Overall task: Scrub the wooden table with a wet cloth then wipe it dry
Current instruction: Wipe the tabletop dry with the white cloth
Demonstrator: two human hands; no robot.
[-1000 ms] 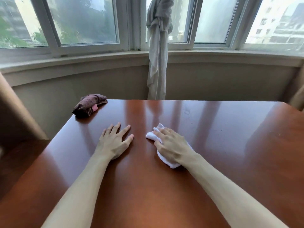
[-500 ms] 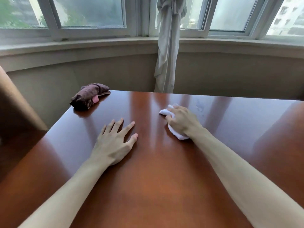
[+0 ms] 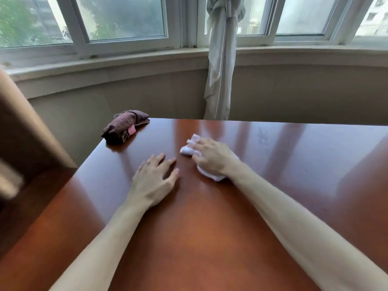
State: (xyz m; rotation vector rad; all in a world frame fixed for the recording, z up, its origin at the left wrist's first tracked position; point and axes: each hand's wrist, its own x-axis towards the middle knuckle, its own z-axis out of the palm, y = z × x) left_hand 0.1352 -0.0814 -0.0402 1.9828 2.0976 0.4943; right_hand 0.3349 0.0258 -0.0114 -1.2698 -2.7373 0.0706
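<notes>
2 bare forearms run in from the near edge, both cut off by the frame before the elbow. They lie over a glossy reddish-brown wooden desk [image 3: 210,238], smooth enough to mirror the window in pale vertical bands. The left hand [image 3: 154,181] rests flat on the wood, its fingers [image 3: 156,161] straight and spread apart, holding nothing. Just right of it and slightly farther, the right hand [image 3: 212,157] presses down on a crumpled white cloth [image 3: 212,175]; its fingers look loosely curved over the soft bundle, though motion blur smears them and hides the grip. Only the cloth's rumpled ends show, at the fingertips and beside the wrist. On the far left corner lies a rolled dark-brown towel [image 3: 123,128], plush, with a small pink tag. Faint dull streaks mark the far right of the wood. Beyond, a knotted pale curtain [image 3: 220,66] hangs against white-framed windows [image 3: 126,17].
</notes>
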